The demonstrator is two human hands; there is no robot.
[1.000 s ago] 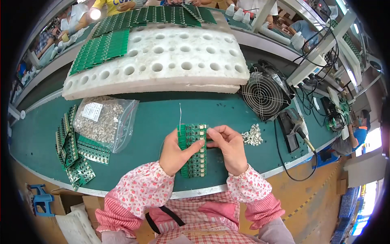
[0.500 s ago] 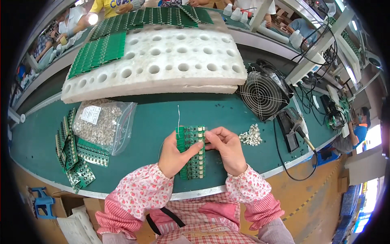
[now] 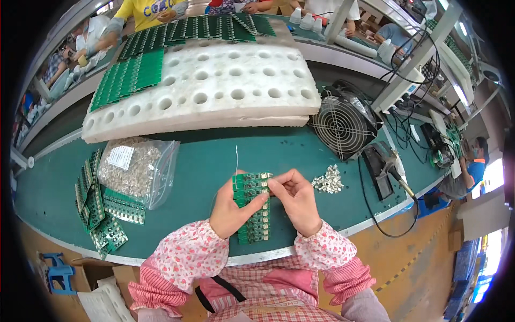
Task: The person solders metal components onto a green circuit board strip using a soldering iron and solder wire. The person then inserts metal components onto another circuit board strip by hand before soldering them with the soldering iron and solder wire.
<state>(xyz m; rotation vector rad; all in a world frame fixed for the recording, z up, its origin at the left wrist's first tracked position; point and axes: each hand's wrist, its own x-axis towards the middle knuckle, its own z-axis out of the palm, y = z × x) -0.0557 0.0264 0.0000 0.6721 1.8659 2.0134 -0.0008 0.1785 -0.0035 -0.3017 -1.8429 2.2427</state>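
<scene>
Board [image 3: 259,220] clasped in my left grip [image 3: 227,213], apparently for steadiness; from afar I can't tell if my right grip [image 3: 299,203], at its edge, holds anything. Parts [image 3: 329,180] lie rightward, seemingly handy.

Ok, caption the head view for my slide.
Left hand holding a green circuit board, right hand at its edge, between a bag of small parts and a loose pile.

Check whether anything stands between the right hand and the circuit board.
Nothing visible does. The right hand is at the upper right edge of the circuit board, which the left hand holds. The pile of metal parts lies off to the right. What the right fingers pinch, if anything, I can't tell.
</scene>
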